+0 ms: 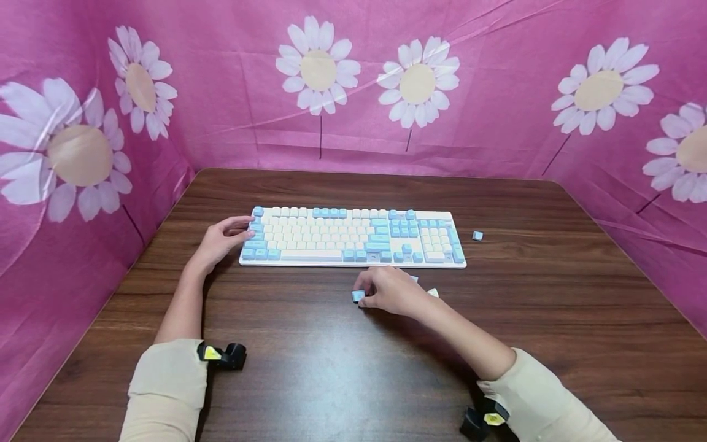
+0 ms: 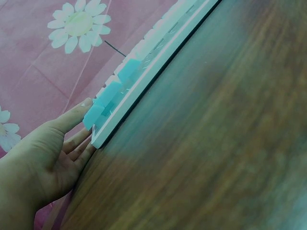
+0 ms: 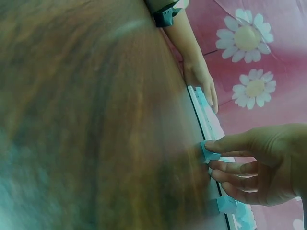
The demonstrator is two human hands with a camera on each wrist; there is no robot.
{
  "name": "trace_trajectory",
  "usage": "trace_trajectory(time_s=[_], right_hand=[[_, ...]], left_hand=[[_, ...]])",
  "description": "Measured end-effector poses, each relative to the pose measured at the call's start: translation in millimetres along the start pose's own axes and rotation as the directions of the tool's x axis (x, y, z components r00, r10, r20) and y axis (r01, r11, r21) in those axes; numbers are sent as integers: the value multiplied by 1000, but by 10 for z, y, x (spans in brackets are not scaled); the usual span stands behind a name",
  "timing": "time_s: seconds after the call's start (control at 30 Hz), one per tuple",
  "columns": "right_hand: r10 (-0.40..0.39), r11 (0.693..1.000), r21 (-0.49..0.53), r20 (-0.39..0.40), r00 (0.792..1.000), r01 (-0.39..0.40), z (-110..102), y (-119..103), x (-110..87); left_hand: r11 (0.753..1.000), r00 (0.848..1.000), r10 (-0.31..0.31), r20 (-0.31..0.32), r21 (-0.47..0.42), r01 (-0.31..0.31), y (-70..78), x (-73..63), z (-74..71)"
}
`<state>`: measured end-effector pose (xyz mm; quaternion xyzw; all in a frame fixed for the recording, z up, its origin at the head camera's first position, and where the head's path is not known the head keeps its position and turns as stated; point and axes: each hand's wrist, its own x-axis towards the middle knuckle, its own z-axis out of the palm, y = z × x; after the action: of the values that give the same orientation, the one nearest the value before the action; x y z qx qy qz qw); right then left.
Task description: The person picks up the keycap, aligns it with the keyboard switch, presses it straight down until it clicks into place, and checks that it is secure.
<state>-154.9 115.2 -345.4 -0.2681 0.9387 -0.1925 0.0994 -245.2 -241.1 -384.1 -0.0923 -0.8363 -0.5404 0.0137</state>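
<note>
A white and light-blue keyboard [image 1: 317, 253] lies across the middle of the table. My left hand [image 1: 217, 244] grips its left end; in the left wrist view the thumb of that hand [image 2: 48, 160] reaches the corner blue keys while the other fingers lie against the end. Just in front of the keyboard, my right hand [image 1: 394, 291] pinches a blue keycap [image 1: 358, 296] between thumb and fingertips. The right wrist view shows this keycap [image 3: 209, 151] at the thumb tip, with the remaining fingers loosely bent.
Partly hidden behind the right hand lie a pale keycap [image 1: 433, 293] and a bluish one [image 1: 414, 279]. Another blue keycap [image 1: 477, 236] sits right of the keyboard. The brown wooden table [image 1: 309, 368] meets a pink flowered cloth [image 1: 221, 92] at the back and sides.
</note>
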Motion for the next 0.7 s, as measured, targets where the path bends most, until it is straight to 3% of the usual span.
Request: trace_trajectory(time_s=[0.7], right_hand=[[-24, 1000, -18, -40, 999, 23, 28, 22, 32]], left_hand=[[1000, 1000, -15, 6, -9, 15, 12, -7, -5]])
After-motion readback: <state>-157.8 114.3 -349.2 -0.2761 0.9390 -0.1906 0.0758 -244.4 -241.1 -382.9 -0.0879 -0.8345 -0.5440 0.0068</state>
